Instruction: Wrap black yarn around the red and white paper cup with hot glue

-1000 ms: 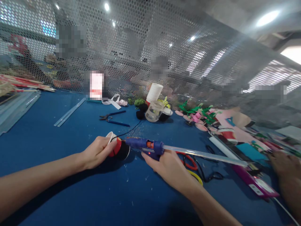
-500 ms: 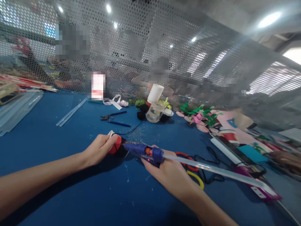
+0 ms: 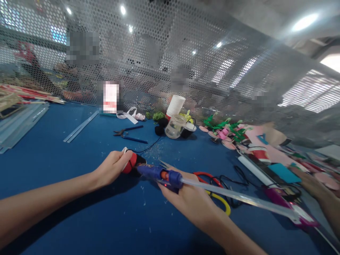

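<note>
My left hand (image 3: 113, 166) is closed around a red paper cup (image 3: 129, 163) with a white rim, tipped on its side. Black yarn is wound around the cup's far end. In my right hand (image 3: 191, 191) I grip a blue glue gun (image 3: 156, 173), its nozzle at the black-wrapped part of the cup; whether it touches I cannot tell. A long clear glue stick (image 3: 239, 198) runs out of the gun's back toward the right. Scissors with red and yellow handles (image 3: 225, 205) lie partly hidden beneath my right hand.
Pliers (image 3: 130, 134) lie beyond the cup. A clear jar (image 3: 175, 126), black yarn ball (image 3: 159, 129) and stacked white cups (image 3: 175, 105) stand further back. Right are green-and-pink crafts (image 3: 224, 132), a purple power strip (image 3: 292, 207) and another person's hand (image 3: 310, 182). Glue sticks (image 3: 23, 122) lie left.
The glue gun and my right hand have shifted slightly left and down along the cup. The other person's hand at the right has moved left, near the blue sheet. My left hand has barely moved.
</note>
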{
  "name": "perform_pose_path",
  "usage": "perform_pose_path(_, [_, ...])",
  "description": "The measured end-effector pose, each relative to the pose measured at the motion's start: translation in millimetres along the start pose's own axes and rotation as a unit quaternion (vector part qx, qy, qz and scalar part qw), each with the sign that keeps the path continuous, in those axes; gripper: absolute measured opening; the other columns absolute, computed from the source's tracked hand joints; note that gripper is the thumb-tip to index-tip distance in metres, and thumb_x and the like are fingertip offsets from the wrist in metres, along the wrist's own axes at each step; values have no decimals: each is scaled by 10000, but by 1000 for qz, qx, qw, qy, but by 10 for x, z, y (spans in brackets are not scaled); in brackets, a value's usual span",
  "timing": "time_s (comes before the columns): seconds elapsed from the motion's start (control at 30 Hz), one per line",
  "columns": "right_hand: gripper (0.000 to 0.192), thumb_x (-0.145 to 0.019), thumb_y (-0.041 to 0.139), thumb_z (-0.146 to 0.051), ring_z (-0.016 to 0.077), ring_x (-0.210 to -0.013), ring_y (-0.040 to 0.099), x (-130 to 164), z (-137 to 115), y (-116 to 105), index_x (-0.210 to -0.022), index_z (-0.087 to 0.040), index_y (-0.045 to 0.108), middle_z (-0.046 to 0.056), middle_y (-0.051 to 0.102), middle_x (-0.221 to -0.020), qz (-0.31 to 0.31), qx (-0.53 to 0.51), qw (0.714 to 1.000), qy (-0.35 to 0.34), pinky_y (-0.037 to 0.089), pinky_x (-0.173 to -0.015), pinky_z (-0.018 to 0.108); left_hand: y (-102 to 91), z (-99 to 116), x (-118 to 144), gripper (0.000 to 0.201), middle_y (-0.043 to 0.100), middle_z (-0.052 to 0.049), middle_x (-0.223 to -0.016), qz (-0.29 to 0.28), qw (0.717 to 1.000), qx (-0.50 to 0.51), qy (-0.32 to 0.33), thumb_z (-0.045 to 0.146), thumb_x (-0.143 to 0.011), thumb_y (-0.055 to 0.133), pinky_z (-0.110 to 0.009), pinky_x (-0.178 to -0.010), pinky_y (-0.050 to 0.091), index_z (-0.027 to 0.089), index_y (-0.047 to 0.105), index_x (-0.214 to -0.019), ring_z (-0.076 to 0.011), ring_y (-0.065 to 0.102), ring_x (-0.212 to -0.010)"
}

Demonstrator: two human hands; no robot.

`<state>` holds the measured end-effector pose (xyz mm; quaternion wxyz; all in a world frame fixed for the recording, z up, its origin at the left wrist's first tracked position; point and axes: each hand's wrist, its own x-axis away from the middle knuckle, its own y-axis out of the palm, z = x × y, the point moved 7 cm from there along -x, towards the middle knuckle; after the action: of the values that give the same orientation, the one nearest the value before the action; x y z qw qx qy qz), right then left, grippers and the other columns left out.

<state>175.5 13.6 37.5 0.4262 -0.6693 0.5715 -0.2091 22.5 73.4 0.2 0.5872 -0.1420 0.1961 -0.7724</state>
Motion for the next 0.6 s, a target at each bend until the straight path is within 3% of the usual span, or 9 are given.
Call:
perform_pose_path(0.17, [216, -679, 512, -364, 105, -350, 449, -55, 320, -61, -646, -151, 529, -33, 479, -409, -31, -132, 975, 178, 376, -379, 223, 1, -3, 8, 392, 246, 50, -456, -11, 1000, -14, 5, 424, -760, 269, -209, -424, 208, 173, 298, -460, -77, 228, -453])
perform_pose_path(0.3, [269, -652, 552, -400, 101, -458, 497, -225, 572, -241, -672, -133, 531, -2, 539, -518, 35, -207, 966, 154, 400, -459, 216, 3, -3, 18, 397, 253, 51, -454, -13, 1000, -18, 1, 434, -764, 266, -206, -430, 221, 175, 282, -463, -78, 235, -456])
perform_pose_path(0.4, [314, -659, 530, -435, 115, -538, 528, -333, 812, -310, -651, -122, 540, 40, 583, -603, 74, -188, 964, 171, 408, -518, 224, -3, 1, 22, 395, 249, 52, -451, -10, 1000, -28, 7, 430, -766, 271, -203, -430, 226, 175, 276, -465, -78, 238, -457])
perform_pose_path(0.6, [425, -704, 402, -536, 103, -381, 473, -427, 1132, -138, -552, -148, 483, 24, 532, -436, -4, -60, 971, 230, 353, -403, 217, -33, 63, 31, 381, 278, 49, -463, -1, 998, -26, 52, 410, -761, 286, -199, -427, 246, 172, 311, -465, -79, 248, -462])
